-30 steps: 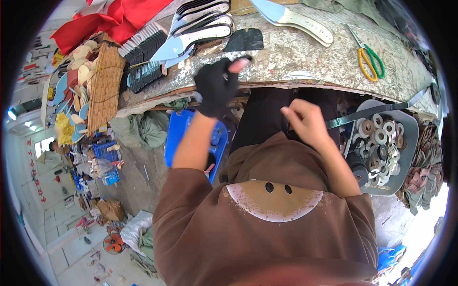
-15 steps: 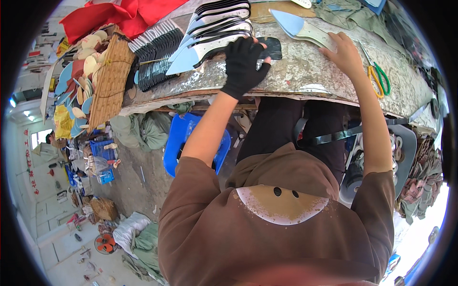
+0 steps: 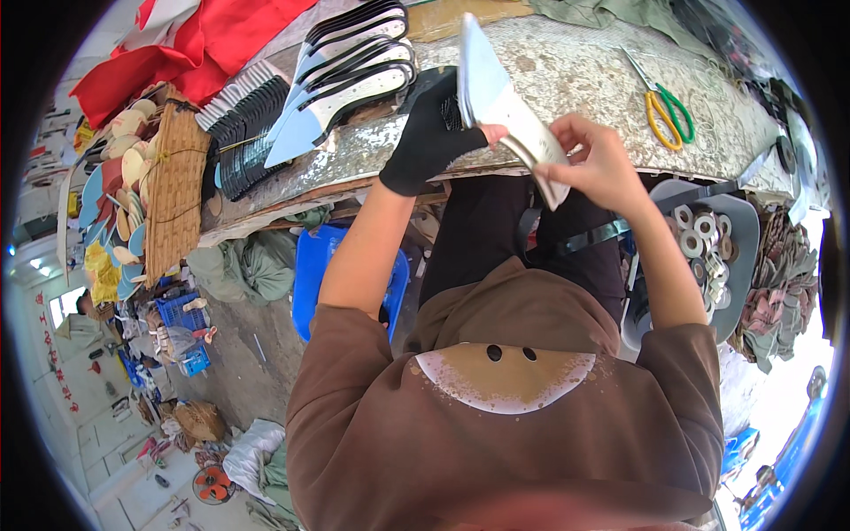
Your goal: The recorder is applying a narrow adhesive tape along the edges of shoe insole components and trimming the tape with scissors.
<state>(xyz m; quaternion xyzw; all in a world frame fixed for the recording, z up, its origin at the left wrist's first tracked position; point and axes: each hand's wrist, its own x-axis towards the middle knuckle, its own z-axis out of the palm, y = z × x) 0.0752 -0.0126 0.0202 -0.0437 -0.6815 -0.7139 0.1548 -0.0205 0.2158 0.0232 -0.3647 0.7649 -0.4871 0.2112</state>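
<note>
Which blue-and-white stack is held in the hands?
The stack without black edging, between gloved left hand and bare right hand; the black-edged stack lies on the bench.

On the right of the bench I can see scissors with one yellow and one green handle, lying open-handled. Crumpled green cloth lies along the far edge. Far left, I make out red cloth and a woven bamboo basket. Below the bench stands a blue bin; on the floor at lower left, I spot a fan with orange blades.
</note>
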